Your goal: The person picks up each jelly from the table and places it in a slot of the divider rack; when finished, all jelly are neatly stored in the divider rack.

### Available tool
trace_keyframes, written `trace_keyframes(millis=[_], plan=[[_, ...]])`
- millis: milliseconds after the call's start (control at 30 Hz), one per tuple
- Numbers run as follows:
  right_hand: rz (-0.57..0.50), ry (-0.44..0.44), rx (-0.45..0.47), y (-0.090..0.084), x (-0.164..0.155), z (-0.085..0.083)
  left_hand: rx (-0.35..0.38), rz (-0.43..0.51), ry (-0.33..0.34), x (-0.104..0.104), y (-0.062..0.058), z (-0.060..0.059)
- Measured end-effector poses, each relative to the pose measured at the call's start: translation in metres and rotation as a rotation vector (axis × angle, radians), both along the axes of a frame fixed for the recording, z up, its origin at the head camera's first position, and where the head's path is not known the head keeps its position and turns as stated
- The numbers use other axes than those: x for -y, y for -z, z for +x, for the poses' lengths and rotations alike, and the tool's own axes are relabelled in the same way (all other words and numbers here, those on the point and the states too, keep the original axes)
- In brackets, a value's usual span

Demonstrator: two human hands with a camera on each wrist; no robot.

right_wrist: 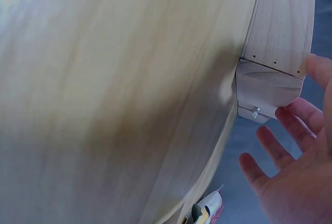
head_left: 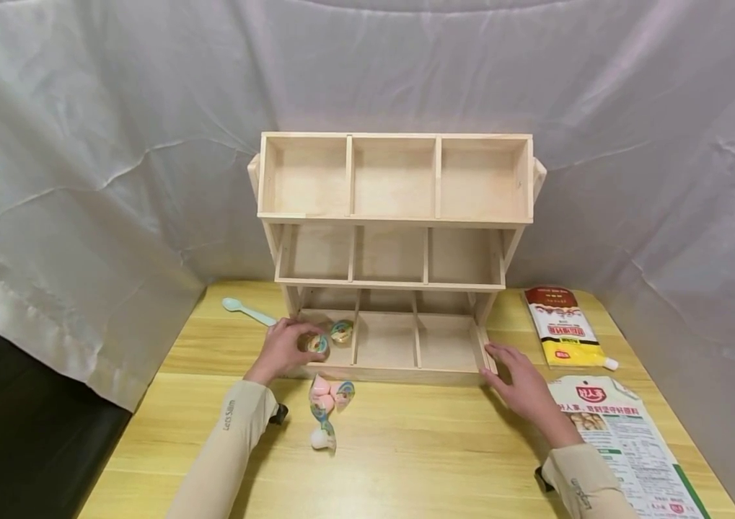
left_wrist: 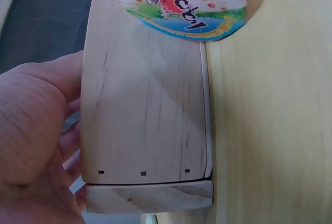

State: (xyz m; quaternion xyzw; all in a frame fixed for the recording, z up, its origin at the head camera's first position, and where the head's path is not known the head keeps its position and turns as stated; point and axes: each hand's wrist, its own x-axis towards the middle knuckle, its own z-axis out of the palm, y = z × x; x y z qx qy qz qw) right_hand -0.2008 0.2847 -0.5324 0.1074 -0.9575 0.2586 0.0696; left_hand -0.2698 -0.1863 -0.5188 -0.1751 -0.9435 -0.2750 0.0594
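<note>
A wooden rack point(head_left: 395, 282) with three tiers of compartments stands on the table. My left hand point(head_left: 283, 349) reaches into the bottom-left compartment and holds a small jelly cup point(head_left: 318, 347) with a rainbow-printed lid between thumb and fingers. Beside it in that compartment lies another jelly cup point(head_left: 342, 331). In the left wrist view the hand point(left_wrist: 36, 130) is partly behind the tray's end wall point(left_wrist: 145, 110), which hides the cup. My right hand point(head_left: 523, 386) touches the right end of the bottom tray, its fingers spread at the corner in the right wrist view.
Several pink and white jelly cups point(head_left: 323, 404) lie before the rack. A pale green spoon point(head_left: 249, 311) is at the left. On the right lie a red-and-yellow spouted pouch point(head_left: 562, 328) and a white printed packet point(head_left: 627, 447). Grey cloth point(head_left: 114, 144) surrounds the table.
</note>
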Motion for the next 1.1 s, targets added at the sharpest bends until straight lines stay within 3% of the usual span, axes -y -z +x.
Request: trace_keyframes(millis=[233,367,533,833,1100], plan=[[-0.001,0.000,-0.012,-0.001,0.001,0.000,-0.082,0.054,0.042,0.002,-0.005,0.008],[-0.002,-0.002,-0.002,-0.003,0.001,-0.001,-0.106,0.078,0.046,0.001,-0.012,0.023],[0.002,0.000,-0.005,-0.004,0.001,-0.002,-0.068,0.124,0.063,0.000,-0.019,0.045],[0.003,0.000,-0.008,-0.004,0.001,0.000,0.028,0.162,0.115,0.003,-0.008,0.075],[-0.001,-0.002,0.001,-0.002,0.001,0.001,0.054,0.125,0.149,0.006,0.006,0.086]])
